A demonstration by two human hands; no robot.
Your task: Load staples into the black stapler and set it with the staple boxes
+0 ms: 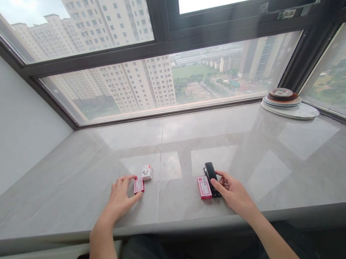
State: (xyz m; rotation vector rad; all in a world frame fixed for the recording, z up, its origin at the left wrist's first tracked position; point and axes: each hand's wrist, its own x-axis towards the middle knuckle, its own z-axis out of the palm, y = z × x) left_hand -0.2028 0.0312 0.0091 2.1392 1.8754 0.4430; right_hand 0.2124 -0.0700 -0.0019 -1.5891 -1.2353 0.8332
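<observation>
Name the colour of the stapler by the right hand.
The stapler is black, seen best in the head view.

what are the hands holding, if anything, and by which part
The left hand pinches a small pink-and-white cardboard box by its far and near edges; the right hand holds a long black stapler at its middle.

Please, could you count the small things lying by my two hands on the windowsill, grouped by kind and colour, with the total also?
Pink-and-white boxes: 2
White box with red and dark print: 1
Black stapler: 1
Total: 4
</observation>
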